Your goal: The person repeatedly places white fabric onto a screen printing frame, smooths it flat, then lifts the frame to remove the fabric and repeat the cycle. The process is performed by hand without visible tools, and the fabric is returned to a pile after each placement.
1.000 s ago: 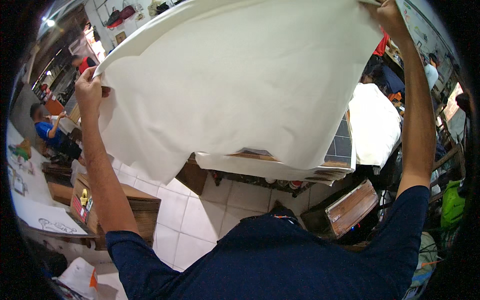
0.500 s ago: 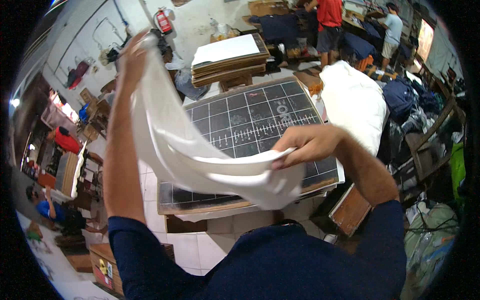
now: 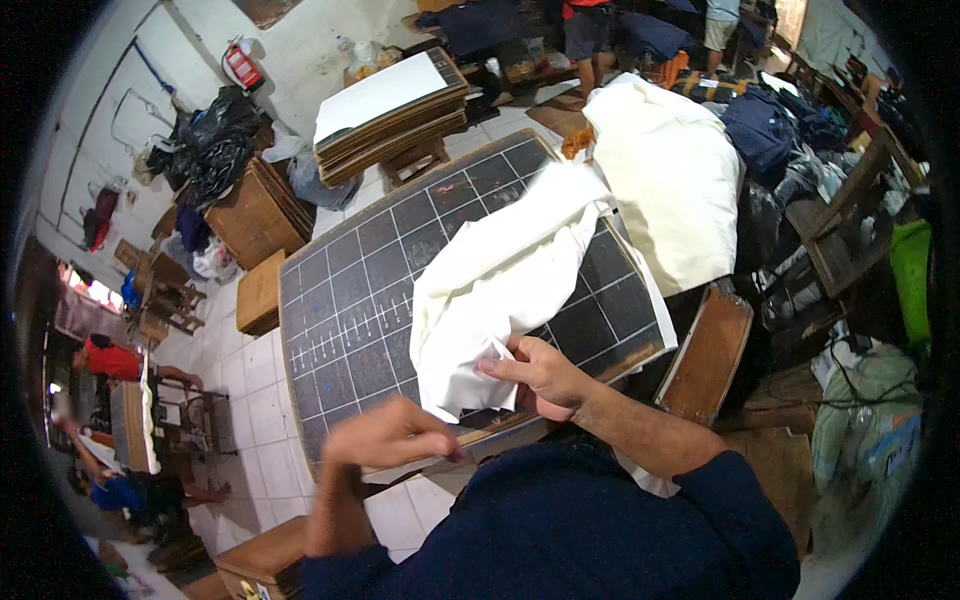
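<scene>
A white cloth (image 3: 470,290) lies bunched and folded over the right half of a dark gridded board (image 3: 355,330) with worn edges. My right hand (image 3: 525,375) pinches the cloth's near end between thumb and fingers. My left hand (image 3: 395,435), blurred by motion, is low and left of the cloth at the board's front edge, apart from the cloth, its fingers bent and indistinct. A large cream pile of fabric (image 3: 665,175) sits just right of the board.
Stacked boards with white sheet (image 3: 375,95), black bags (image 3: 215,135) and a fire extinguisher (image 3: 242,62) are behind. A wooden box (image 3: 705,355) and clutter (image 3: 865,420) crowd the right. Co-workers (image 3: 110,355) stand left, others (image 3: 715,45) at the back. Tiled floor (image 3: 255,420) runs along the left.
The cloth, held up stretched between both hands, has come down onto the board, uncovering the scene. My left hand has let go and dropped to the lower left. My right hand moved down and leftward.
</scene>
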### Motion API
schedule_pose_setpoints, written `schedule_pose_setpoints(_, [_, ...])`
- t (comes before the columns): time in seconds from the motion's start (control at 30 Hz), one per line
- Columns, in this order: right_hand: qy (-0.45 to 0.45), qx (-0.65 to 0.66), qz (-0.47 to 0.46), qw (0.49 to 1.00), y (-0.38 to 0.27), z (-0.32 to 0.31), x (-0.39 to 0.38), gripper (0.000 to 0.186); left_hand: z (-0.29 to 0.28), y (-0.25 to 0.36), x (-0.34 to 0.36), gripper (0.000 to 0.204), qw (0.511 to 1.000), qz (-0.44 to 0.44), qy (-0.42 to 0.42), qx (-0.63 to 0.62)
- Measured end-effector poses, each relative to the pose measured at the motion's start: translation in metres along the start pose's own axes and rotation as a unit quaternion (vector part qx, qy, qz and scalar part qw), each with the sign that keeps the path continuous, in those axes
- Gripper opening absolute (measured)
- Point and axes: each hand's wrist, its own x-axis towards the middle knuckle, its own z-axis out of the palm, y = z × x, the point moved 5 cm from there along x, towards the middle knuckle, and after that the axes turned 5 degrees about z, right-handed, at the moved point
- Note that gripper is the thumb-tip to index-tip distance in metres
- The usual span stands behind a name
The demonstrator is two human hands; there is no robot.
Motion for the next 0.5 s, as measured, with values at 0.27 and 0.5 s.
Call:
schedule_pose_setpoints(0.27, [-0.09,0.011,0.018,0.996,0.097,0.046,0.015,0.039,0.085,-0.112,-0.038,0.063,0.735,0.057,0.537,-0.409])
schedule_pose_setpoints(0.5, [-0.021,0.105,-0.233,0.966,0.081,-0.008,0.051,0.079,0.1,-0.074,-0.174,0.029,0.687,0.17,0.643,-0.291])
